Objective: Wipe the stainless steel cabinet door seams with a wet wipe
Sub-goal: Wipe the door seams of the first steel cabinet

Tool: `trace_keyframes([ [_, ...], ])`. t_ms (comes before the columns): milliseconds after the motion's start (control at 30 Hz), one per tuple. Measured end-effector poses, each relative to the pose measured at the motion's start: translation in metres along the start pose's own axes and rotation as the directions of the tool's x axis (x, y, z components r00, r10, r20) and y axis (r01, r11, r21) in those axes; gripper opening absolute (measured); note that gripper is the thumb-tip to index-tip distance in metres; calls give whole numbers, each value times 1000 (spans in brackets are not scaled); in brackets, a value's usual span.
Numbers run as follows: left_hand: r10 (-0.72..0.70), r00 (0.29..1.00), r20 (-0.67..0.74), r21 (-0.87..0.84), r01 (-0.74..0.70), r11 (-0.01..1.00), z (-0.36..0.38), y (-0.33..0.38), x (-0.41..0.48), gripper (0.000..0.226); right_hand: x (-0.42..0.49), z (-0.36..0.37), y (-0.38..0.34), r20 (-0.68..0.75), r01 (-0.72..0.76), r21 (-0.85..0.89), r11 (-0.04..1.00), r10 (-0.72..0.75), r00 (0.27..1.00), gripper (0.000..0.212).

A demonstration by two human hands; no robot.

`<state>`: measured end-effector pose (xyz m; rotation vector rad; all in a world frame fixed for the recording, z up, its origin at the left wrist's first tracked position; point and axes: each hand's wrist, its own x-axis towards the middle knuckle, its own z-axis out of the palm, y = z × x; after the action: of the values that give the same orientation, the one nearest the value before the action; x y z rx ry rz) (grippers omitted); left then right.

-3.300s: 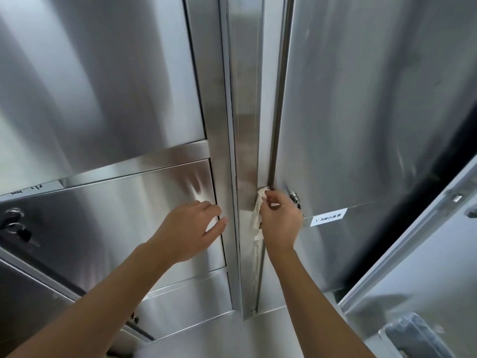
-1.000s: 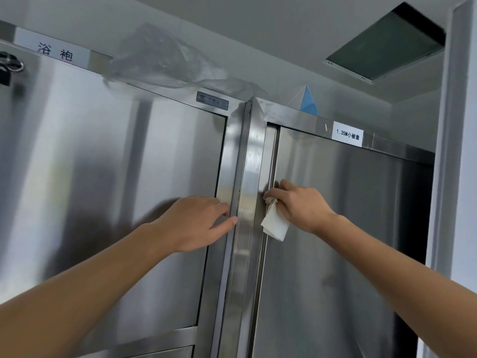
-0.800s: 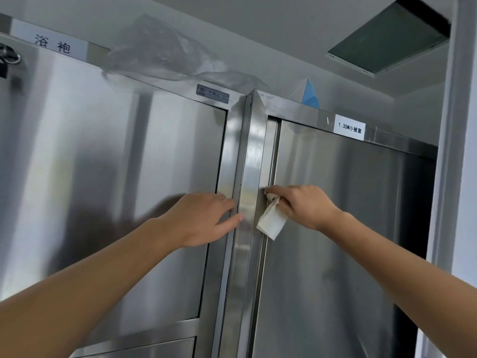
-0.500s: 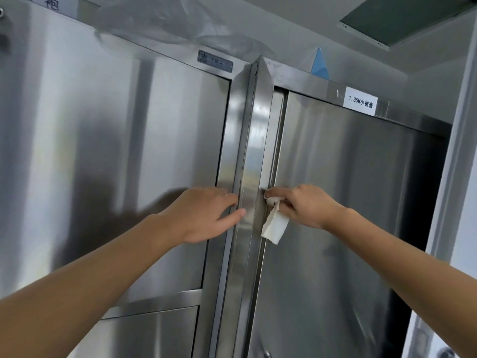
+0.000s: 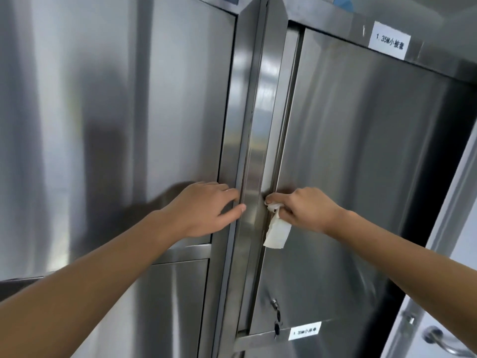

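Observation:
Two stainless steel cabinets meet at a corner post (image 5: 254, 156). My right hand (image 5: 304, 210) pinches a white wet wipe (image 5: 277, 231) and presses it into the vertical seam (image 5: 282, 140) at the left edge of the right cabinet door (image 5: 361, 164). The loose end of the wipe hangs below my fingers. My left hand (image 5: 206, 209) lies flat, fingers straight, against the frame beside the left cabinet door (image 5: 129, 99), its thumb touching the post.
A lock with a key (image 5: 276, 310) sits low on the right door, above a white label (image 5: 305, 331). Another white label (image 5: 389, 43) is on the top rail. A room door with a lever handle (image 5: 444, 343) stands at the lower right.
My right hand has slid the wipe down the seam, and my left hand has moved down the frame with it. The view has tilted down, so the cabinet tops have left the picture.

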<state>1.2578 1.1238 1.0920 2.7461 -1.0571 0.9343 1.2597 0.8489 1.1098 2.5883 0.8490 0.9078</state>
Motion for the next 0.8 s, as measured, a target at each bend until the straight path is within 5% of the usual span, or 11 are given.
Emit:
trace_keyframes([
  [433,-8,996,92,-53,13,999,52,10,-54,58,-44,77,-51,269,-28,-26,999,34,962,41],
  [800,-17,991,132,-53,24,998,103,15,-82,57,-76,129,-117,509,-100,-117,988,146,848,47],
])
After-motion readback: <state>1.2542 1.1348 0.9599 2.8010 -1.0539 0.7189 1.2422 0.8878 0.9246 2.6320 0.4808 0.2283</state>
